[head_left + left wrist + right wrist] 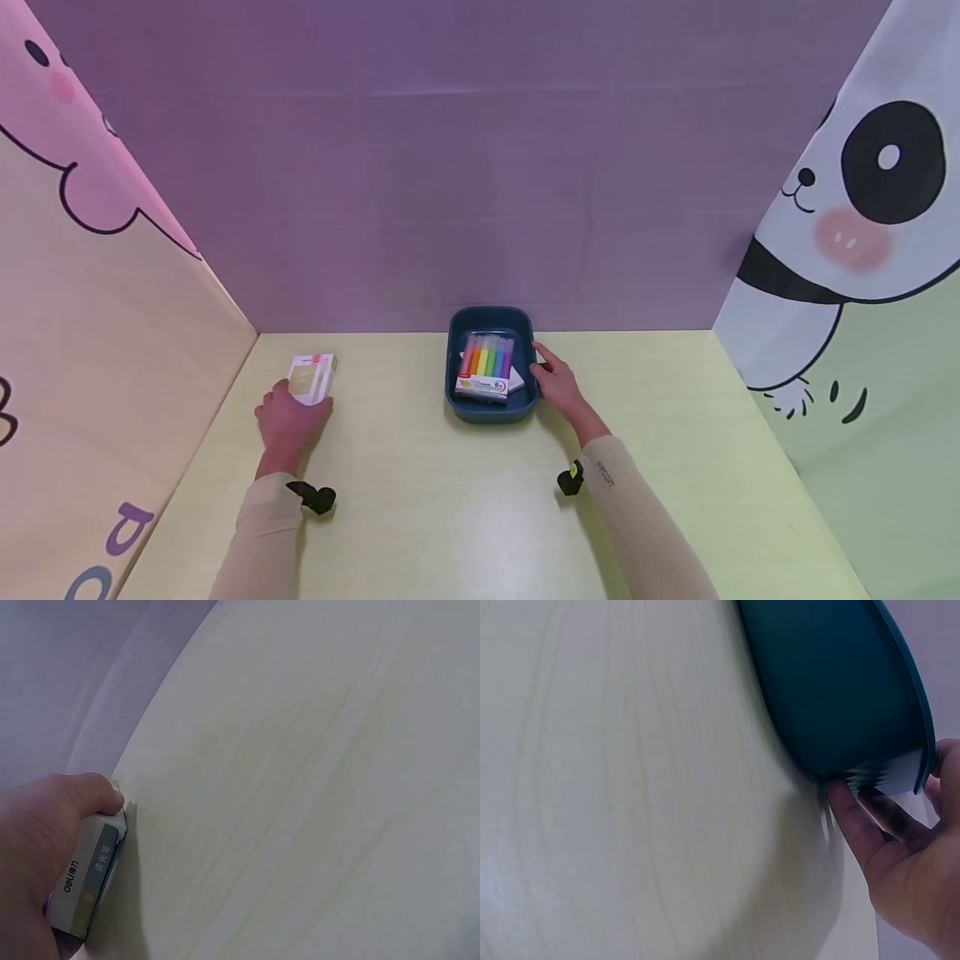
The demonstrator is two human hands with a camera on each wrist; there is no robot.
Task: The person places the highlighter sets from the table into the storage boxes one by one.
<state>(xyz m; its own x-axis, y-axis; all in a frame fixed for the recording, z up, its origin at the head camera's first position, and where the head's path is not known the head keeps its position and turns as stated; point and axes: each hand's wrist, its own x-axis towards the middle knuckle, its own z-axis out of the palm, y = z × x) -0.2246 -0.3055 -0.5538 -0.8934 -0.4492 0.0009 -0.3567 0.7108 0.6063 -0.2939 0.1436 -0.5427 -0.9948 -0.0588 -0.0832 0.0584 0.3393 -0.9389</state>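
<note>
At the left of the table, my left hand (291, 421) grips the near end of a small white-and-pink deli highlighter box (312, 377). In the left wrist view, the thumb lies over one end of the box, whose printed side faces the camera. My right hand (558, 383) holds the right side of a dark blue plastic basket (491, 414), with the thumb at its rim and other fingers low against its outer wall (832, 682). A pack of rainbow-coloured markers (486, 367) lies inside the basket, on top of a white item (516, 380) that is mostly covered.
The pale wooden table (442, 508) meets a purple backdrop (480, 183) just behind the basket. Printed cartoon panels (847, 250) stand along both sides. A black wrist device (318, 498) sits at the left cuff, another (572, 479) at the right.
</note>
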